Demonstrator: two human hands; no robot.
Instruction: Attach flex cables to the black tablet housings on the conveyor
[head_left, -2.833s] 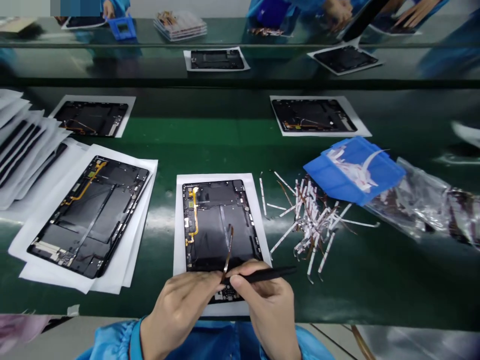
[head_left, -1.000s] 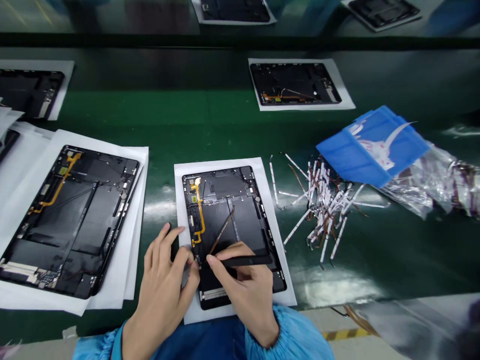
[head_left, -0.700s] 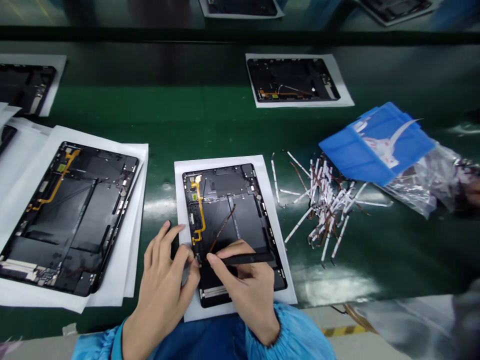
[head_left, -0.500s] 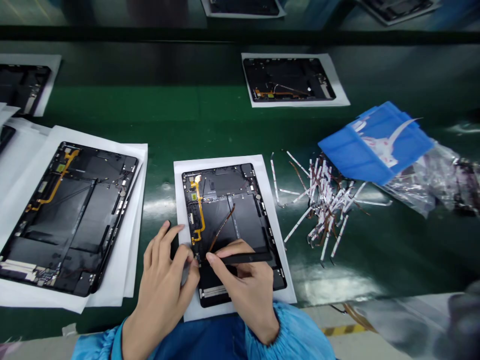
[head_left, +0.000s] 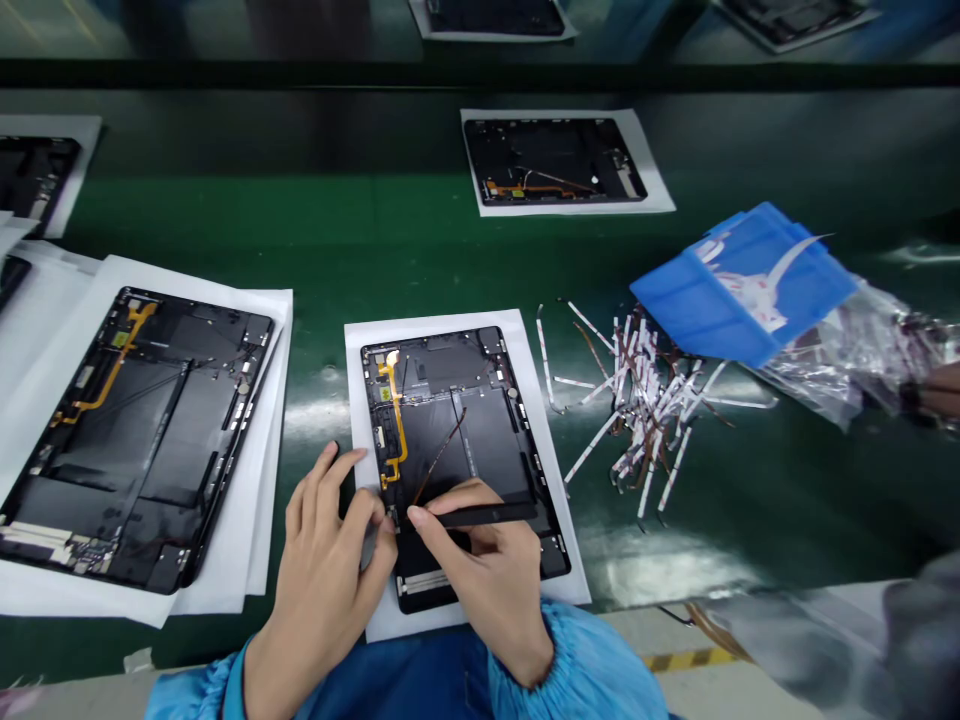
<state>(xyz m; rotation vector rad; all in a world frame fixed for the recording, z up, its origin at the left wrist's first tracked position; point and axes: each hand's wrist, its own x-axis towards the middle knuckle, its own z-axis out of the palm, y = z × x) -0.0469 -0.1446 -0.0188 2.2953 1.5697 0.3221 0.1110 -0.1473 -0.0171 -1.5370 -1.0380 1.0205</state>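
An opened tablet housing (head_left: 487, 440) lies on a white sheet (head_left: 555, 540) in front of me, an orange flex cable (head_left: 400, 420) along its left side. My right hand (head_left: 487, 575) is closed around black tweezers (head_left: 487, 514), whose tips are hidden by the fingers. From beneath those fingers a thin brown flex strip (head_left: 441, 452) slants up across the housing. My left hand (head_left: 334, 550) rests at the housing's lower left edge, thumb and index finger pinched together, other fingers extended. What the pinch holds, if anything, is hidden.
Several white and brown strips (head_left: 652, 400) lie heaped at right, beside a blue bin (head_left: 742, 285) and clear plastic bags (head_left: 840, 350). Another opened tablet (head_left: 150, 440) sits on stacked sheets at left. A further tablet (head_left: 555, 160) lies on the green surface at the back.
The back tablets have shifted left. Both hands keep nearly the same pose at the housing. A brown shape, not clear enough to name, has appeared at the right edge.
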